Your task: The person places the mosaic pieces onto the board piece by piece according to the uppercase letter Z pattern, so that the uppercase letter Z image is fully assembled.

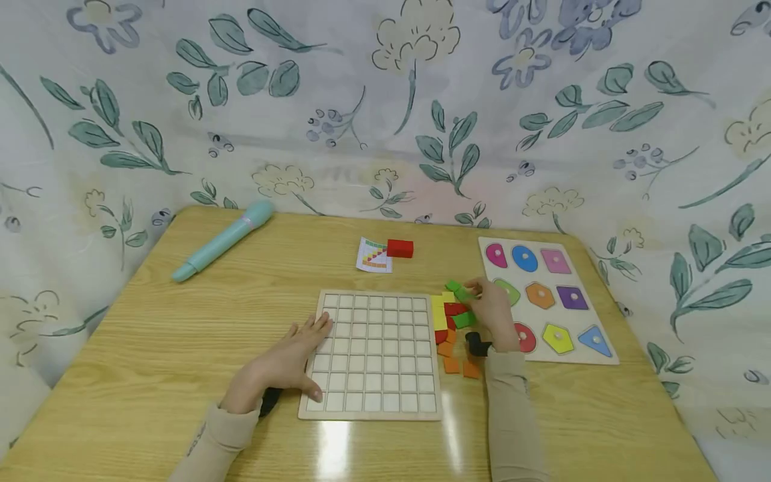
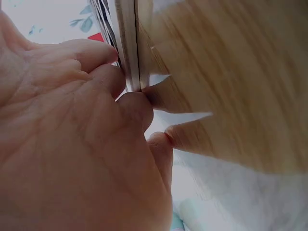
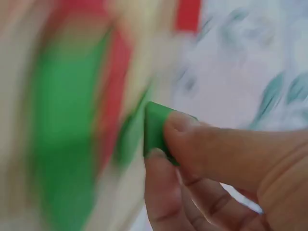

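A wooden board (image 1: 372,365) with a grid of square recesses lies on the table. My left hand (image 1: 283,358) rests on its left edge with fingers spread; in the left wrist view the fingertips touch the board's edge. To the right of the board my right hand (image 1: 492,309) pinches a green square tile (image 3: 155,126) between thumb and fingers. Beneath and beside that hand are loose yellow tiles (image 1: 438,313), red tiles (image 1: 453,308), orange tiles (image 1: 452,365) and another green tile (image 1: 463,320), some overlapping. Motion blurs the pile in the right wrist view.
A shape puzzle board (image 1: 566,318) with knobbed pieces lies at the right, close to my right hand. Behind the grid board are a printed pattern card (image 1: 365,264) and a red block (image 1: 400,248) on its corner. A mint microphone-shaped object (image 1: 219,244) lies back left.
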Action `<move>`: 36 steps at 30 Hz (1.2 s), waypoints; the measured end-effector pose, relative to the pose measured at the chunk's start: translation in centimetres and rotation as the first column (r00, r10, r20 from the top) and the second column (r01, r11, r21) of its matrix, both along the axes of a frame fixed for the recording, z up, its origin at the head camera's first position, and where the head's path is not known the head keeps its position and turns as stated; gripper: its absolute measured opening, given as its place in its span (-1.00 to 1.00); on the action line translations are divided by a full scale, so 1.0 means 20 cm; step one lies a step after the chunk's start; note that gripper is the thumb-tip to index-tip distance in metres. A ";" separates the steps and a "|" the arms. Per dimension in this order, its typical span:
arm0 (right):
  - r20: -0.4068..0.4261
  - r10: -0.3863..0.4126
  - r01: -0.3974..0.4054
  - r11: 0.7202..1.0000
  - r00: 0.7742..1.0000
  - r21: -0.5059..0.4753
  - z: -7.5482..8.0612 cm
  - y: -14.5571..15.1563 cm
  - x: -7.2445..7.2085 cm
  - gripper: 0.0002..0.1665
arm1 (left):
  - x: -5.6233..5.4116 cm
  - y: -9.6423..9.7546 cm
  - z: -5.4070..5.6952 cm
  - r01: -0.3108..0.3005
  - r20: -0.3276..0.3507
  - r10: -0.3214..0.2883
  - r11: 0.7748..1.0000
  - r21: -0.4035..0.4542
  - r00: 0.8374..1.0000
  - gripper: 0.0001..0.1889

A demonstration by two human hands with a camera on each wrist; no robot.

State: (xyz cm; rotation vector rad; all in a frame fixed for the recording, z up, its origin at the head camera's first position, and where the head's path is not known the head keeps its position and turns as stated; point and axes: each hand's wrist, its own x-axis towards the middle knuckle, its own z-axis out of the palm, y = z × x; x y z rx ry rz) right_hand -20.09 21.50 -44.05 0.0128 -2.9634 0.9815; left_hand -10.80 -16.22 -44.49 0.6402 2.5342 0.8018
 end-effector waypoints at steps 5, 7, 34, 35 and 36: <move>-0.055 0.011 -0.024 0.970 0.998 -0.243 0.04 -0.31 -0.02 -0.63 | 0.01 0.00 0.00 0.001 0.004 -0.001 1.000 0.004 1.000 0.34; -0.041 0.052 -0.063 0.940 0.998 -0.335 0.04 -0.45 -0.03 -0.63 | 0.00 0.00 0.00 0.004 0.000 -0.004 1.000 0.007 1.000 0.34; 0.030 0.067 -0.046 0.883 0.997 -0.468 -0.08 -0.63 -0.10 -0.64 | 0.00 0.01 -0.03 0.002 -0.026 -0.002 1.000 -0.006 1.000 0.37; 0.025 0.008 0.005 0.871 1.000 -0.492 -0.09 -0.56 -0.11 -0.64 | 0.00 0.01 -0.03 -0.001 -0.027 0.001 1.000 -0.002 1.000 0.38; 0.004 -0.051 0.046 0.867 0.999 -0.496 -0.09 -0.50 -0.12 -0.64 | 0.00 0.01 -0.02 -0.002 -0.029 0.002 1.000 0.003 1.000 0.38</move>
